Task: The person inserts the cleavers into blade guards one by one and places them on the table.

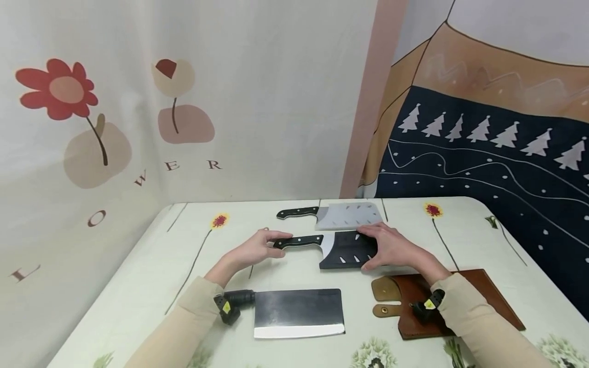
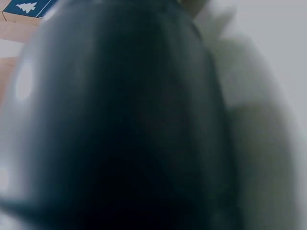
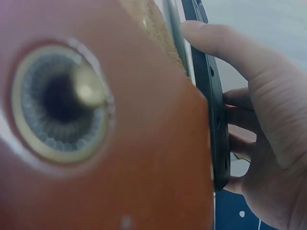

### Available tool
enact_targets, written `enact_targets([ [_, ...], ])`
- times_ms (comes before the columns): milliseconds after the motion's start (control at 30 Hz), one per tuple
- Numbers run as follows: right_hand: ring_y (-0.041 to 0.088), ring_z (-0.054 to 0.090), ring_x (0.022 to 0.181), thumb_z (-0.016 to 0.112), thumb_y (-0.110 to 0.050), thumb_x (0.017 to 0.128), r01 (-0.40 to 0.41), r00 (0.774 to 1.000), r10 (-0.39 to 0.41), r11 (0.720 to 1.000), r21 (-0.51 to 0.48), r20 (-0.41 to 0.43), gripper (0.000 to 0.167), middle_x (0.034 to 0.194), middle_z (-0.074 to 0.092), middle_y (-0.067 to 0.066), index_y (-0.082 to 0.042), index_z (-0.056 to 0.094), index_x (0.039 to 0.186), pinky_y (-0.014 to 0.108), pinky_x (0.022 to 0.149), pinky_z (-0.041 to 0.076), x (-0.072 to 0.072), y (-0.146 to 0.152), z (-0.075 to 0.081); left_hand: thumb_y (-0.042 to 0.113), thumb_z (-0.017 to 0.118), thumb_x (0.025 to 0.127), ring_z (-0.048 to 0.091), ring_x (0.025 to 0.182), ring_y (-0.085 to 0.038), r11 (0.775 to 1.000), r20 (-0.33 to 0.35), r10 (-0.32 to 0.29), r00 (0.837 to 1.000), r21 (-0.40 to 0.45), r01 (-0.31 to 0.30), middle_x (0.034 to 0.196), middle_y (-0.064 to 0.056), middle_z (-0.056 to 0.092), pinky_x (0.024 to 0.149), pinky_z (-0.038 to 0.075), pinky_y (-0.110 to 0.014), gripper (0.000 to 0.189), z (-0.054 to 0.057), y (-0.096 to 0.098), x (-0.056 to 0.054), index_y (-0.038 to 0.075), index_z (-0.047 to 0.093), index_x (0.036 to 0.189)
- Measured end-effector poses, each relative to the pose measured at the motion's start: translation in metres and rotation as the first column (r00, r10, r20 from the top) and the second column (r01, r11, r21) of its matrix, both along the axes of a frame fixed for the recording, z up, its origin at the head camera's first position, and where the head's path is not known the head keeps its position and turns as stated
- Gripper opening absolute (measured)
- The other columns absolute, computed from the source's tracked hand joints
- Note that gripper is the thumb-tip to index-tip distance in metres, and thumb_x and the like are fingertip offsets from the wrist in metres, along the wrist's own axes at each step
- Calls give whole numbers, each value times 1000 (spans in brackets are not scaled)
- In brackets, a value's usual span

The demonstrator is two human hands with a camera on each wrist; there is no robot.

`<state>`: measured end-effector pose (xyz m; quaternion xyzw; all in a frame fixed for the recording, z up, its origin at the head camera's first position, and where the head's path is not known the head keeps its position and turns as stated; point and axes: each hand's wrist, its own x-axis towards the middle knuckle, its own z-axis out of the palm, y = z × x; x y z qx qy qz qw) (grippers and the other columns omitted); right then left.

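A cleaver with a riveted black handle (image 1: 301, 240) lies across the middle of the table, most of its blade inside a slotted black blade guard (image 1: 342, 250). At the handle's end is my left hand (image 1: 255, 250), thumb on the near side and forefinger on the far side. My right hand (image 1: 391, 246) grips the guard's right end across its width. The right wrist view shows the thumb (image 3: 211, 36) on one edge of the guard (image 3: 218, 124) and fingers at the opposite edge. A blurred dark handle (image 2: 129, 115) fills most of the left wrist view.
Behind lies another cleaver in a whitish slotted guard (image 1: 349, 215). A broad cleaver (image 1: 296, 309) with a dark blade and silver edge lies in front, its handle under my left wrist. A brown leather sheath (image 1: 483, 296) with snap straps sits beneath my right forearm.
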<state>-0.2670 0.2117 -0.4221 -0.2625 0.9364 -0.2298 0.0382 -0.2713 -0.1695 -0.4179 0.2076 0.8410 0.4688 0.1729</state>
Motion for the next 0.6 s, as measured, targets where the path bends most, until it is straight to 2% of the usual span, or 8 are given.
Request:
enact_targets([
  [133, 43, 42, 136, 95, -38, 67, 8, 1000, -8, 1000, 9, 18, 97, 148, 53, 22, 2, 54, 146, 65, 109, 33, -1, -1, -2, 9, 69, 95, 36, 144, -43, 1000, 25, -20, 999, -10, 20, 153, -24, 46, 115, 28, -58, 56, 0, 0, 0, -2, 52, 148],
  [300, 43, 42, 137, 94, -40, 69, 0, 999, 0, 1000, 10, 37, 99, 150, 51, 22, 3, 52, 147, 63, 109, 36, -2, -1, -6, 12, 68, 96, 36, 144, -44, 999, 54, 1, 999, -43, 1, 154, -25, 44, 115, 29, -59, 57, 1, 1, 1, -2, 50, 149],
  [600, 44, 40, 138, 94, -39, 69, 16, 998, -17, 1000, 11, 64, 98, 151, 49, 22, 2, 51, 148, 63, 108, 36, -3, 1, -8, 13, 67, 97, 50, 134, -37, 998, 50, 3, 999, -67, 1, 145, -21, 54, 112, 34, -57, 56, -2, -1, 1, -2, 50, 148],
])
